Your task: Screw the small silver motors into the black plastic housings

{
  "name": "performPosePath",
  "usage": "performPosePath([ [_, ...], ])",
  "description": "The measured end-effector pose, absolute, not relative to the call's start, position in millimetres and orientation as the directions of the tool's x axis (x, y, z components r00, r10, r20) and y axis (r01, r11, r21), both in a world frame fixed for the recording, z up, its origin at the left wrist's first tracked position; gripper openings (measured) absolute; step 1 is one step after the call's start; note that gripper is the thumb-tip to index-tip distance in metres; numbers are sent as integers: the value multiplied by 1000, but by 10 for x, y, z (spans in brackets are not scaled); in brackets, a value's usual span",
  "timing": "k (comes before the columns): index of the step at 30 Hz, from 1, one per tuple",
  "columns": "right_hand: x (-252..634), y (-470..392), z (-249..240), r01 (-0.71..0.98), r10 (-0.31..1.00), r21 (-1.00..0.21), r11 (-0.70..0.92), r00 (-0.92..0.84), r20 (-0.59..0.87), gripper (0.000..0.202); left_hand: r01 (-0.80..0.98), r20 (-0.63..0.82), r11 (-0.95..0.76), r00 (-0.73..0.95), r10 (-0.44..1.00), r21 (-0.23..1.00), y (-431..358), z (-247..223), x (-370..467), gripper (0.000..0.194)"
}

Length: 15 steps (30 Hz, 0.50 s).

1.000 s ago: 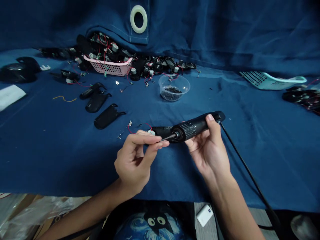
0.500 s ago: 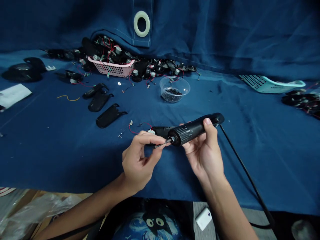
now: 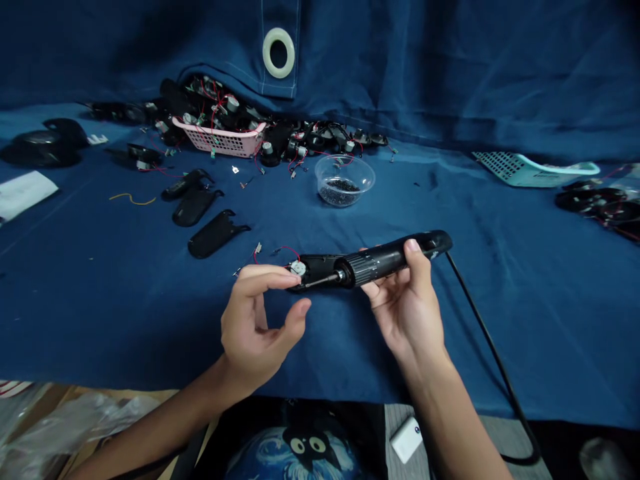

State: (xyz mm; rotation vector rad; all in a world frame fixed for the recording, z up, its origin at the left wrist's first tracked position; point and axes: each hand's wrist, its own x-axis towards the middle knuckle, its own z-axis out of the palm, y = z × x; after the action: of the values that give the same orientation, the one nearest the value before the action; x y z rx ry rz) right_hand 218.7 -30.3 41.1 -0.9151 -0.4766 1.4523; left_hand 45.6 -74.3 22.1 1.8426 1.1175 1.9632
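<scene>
My right hand [image 3: 403,303] is wrapped round a black corded electric screwdriver [image 3: 385,261], thumb on its upper side. The thin bit [image 3: 323,280] points left toward my left hand [image 3: 263,320]. That hand is open, thumb and forefinger apart, with the forefinger close to the bit's tip; whether it touches cannot be made out. Behind the bit lies a black plastic housing [image 3: 325,265] with a round whitish motor [image 3: 298,268] and a red wire, partly hidden by the screwdriver and my fingers.
A clear bowl [image 3: 367,180] holds small dark screws. Black shell pieces [image 3: 217,235] lie to the left. A pink basket [image 3: 225,141] overflows with wired black parts at the back. A turquoise basket [image 3: 545,175] stands at the right. The screwdriver's cord [image 3: 487,343] hangs over the table edge.
My left thumb and forefinger have let go of the bit and spread apart, and the hand has moved left. The right hand still holds the screwdriver, almost in place.
</scene>
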Motion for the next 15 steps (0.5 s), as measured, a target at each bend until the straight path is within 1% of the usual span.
performPosePath([
  [3,2192,-304,403,-639,962,-760,-121,113,-248,33,381,761,-667,-200,617,640,-744,248,463,22],
  [10,2189,-306,390,-640,963,-758,-123,109,-248,31,441,745,-619,-207,635,650,-742,245,467,19],
  [15,2194,-297,383,-645,963,-756,-112,118,-244,29,466,700,-558,-219,679,687,-764,221,467,14],
])
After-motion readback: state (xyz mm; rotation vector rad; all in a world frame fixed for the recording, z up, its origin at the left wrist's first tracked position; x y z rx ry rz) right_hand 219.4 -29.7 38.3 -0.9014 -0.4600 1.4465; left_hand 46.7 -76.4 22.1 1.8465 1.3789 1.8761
